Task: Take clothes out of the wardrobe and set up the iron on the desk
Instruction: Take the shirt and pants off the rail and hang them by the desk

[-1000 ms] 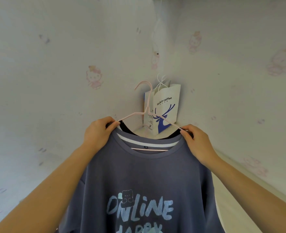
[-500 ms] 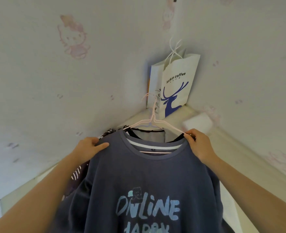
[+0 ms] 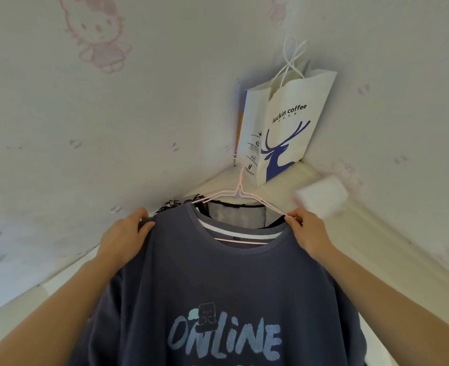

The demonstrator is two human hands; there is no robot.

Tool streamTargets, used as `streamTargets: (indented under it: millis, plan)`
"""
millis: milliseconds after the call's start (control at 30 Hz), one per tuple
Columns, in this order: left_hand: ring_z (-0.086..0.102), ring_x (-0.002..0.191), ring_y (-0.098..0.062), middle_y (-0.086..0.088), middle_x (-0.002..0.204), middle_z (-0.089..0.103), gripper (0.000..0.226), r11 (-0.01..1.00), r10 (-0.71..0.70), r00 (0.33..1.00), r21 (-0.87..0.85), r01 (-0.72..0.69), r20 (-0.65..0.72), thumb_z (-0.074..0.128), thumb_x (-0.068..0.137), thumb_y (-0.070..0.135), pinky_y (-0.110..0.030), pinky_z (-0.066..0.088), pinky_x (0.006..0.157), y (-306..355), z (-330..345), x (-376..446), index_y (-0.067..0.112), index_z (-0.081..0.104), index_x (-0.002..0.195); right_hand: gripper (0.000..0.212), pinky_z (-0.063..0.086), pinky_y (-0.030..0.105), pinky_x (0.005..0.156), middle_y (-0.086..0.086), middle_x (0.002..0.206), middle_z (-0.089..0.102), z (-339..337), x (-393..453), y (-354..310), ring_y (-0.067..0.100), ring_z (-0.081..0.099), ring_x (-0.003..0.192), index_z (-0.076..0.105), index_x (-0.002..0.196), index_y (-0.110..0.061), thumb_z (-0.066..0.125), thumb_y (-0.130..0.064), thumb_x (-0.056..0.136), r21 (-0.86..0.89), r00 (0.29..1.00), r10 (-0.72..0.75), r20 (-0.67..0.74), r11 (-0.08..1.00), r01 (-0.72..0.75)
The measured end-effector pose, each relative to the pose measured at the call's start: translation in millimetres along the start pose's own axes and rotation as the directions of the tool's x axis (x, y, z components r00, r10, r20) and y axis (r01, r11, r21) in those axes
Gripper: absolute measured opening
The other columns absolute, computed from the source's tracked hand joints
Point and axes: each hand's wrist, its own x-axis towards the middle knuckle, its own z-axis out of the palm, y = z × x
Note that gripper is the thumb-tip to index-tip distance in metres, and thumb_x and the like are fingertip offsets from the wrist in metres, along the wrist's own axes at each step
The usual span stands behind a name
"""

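Note:
A grey-blue T-shirt (image 3: 218,286) printed "ONLINE" hangs on a thin pink wire hanger (image 3: 237,192) in front of me. My left hand (image 3: 124,237) grips the shirt's left shoulder, fingers curled over the fabric. My right hand (image 3: 309,233) pinches the right shoulder together with the hanger's arm. Behind the collar a dark garment (image 3: 234,211) with a white stripe shows on the same hanger. No iron is in view.
A white luckin coffee paper bag (image 3: 284,130) stands in the corner on a cream surface (image 3: 363,233). A white block (image 3: 321,198) lies to its right. Pale wallpaper with pink cat figures covers both walls (image 3: 112,101).
The view has tilted down and closed in on the corner; the bag now looks larger. My left hand shifted from the hanger near the collar to the shirt's shoulder. The shirt stays held.

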Motion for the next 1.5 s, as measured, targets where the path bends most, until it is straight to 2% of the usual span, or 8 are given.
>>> streamTargets:
  millis: [133, 467, 633, 733, 867, 1100, 1300, 1500]
  plan:
    - [0.062, 0.091, -0.034, -0.009, 0.093, 0.069, 0.022, 0.976, 0.052, 0.995, 0.214, -0.032, -0.087, 0.045, 0.096, 0.043, -0.038, 0.046, 0.068, 10, -2, 26, 0.022, 0.052, 0.095, 0.017, 0.041, 0.028, 0.075, -0.001, 0.093, 0.064, 2, 20, -5, 0.017, 0.054, 0.084, 0.067, 0.097, -0.017, 0.051, -0.024, 0.097, -0.038, 1.0, 0.005, -0.009, 0.999, -0.005]
    - [0.066, 0.071, -0.037, -0.02, 0.076, 0.068, 0.024, 0.938, 0.102, 0.971, 0.345, -0.021, -0.217, 0.054, 0.094, 0.032, -0.035, 0.04, 0.052, 30, 25, 63, 0.008, 0.055, 0.094, 0.017, 0.04, 0.03, 0.073, 0.007, 0.097, 0.067, 15, 55, 7, 0.02, 0.052, 0.081, 0.068, 0.094, -0.016, 0.053, -0.023, 0.096, -0.085, 0.995, 0.093, -0.038, 0.992, -0.096]
    - [0.061, 0.077, -0.04, -0.018, 0.092, 0.063, 0.015, 0.911, 0.1, 0.978, 0.412, -0.017, -0.182, 0.063, 0.088, 0.017, -0.037, 0.041, 0.051, 30, 45, 50, 0.003, 0.059, 0.092, 0.021, 0.049, 0.038, 0.076, 0.008, 0.097, 0.067, 28, 51, 11, 0.028, 0.059, 0.089, 0.067, 0.098, -0.015, 0.048, -0.024, 0.097, -0.208, 0.997, 0.028, -0.068, 0.977, -0.041]
    - [0.055, 0.095, -0.04, -0.017, 0.109, 0.06, 0.029, 0.864, 0.29, 0.937, 0.475, -0.169, -0.195, 0.052, 0.087, 0.017, -0.05, 0.047, 0.075, 36, 59, 31, 0.005, 0.062, 0.112, 0.022, 0.051, 0.039, 0.074, 0.009, 0.097, 0.067, 34, 47, 13, 0.029, 0.06, 0.089, 0.068, 0.099, -0.015, 0.048, -0.025, 0.097, -0.258, 0.992, -0.002, -0.123, 0.966, -0.03]
    - [0.043, 0.131, -0.032, -0.007, 0.138, 0.053, 0.056, 0.843, 0.379, 0.925, 0.414, -0.343, -0.005, 0.033, 0.091, 0.045, -0.055, 0.021, 0.112, 55, 80, 0, 0.017, 0.052, 0.136, 0.023, 0.051, 0.043, 0.08, 0.013, 0.11, 0.062, 39, 43, 12, 0.032, 0.056, 0.096, 0.067, 0.102, -0.012, 0.049, -0.026, 0.097, -0.328, 0.985, -0.056, -0.165, 0.945, -0.002]
    - [-0.012, 0.147, -0.022, 0.004, 0.161, -0.011, 0.078, 0.871, 0.222, 0.957, 0.403, -0.282, 0.189, -0.007, 0.081, 0.068, -0.055, -0.007, 0.116, 56, 109, -6, 0.032, -0.014, 0.149, 0.024, 0.047, 0.043, 0.089, 0.014, 0.12, 0.055, 36, 34, 11, 0.032, 0.051, 0.107, 0.058, 0.116, -0.01, 0.047, -0.02, 0.097, -0.335, 0.99, -0.093, -0.107, 0.941, 0.052]
    - [-0.013, 0.147, -0.023, 0.004, 0.16, -0.012, 0.071, 0.888, 0.179, 0.964, 0.39, -0.244, 0.197, 0.011, 0.093, 0.063, -0.055, -0.006, 0.116, 63, 111, -5, 0.029, -0.013, 0.151, 0.053, 0.036, 0.044, 0.109, 0.015, 0.144, 0.04, 38, 1, 17, 0.034, 0.04, 0.131, 0.03, 0.146, -0.007, 0.044, -0.025, 0.098, -0.527, 0.977, -0.215, -0.014, 0.831, 0.175]
    - [-0.01, 0.147, -0.025, 0.002, 0.16, -0.013, 0.067, 0.9, 0.142, 0.972, 0.384, -0.206, 0.187, 0.017, 0.098, 0.052, -0.054, -0.001, 0.117, 73, 110, -19, 0.025, -0.013, 0.151, 0.058, 0.011, 0.042, 0.12, 0.013, 0.16, 0.007, 37, -39, 26, 0.03, 0.008, 0.147, 0.011, 0.152, -0.009, 0.029, -0.032, 0.102, -0.623, 0.986, -0.139, 0.096, 0.764, 0.169]
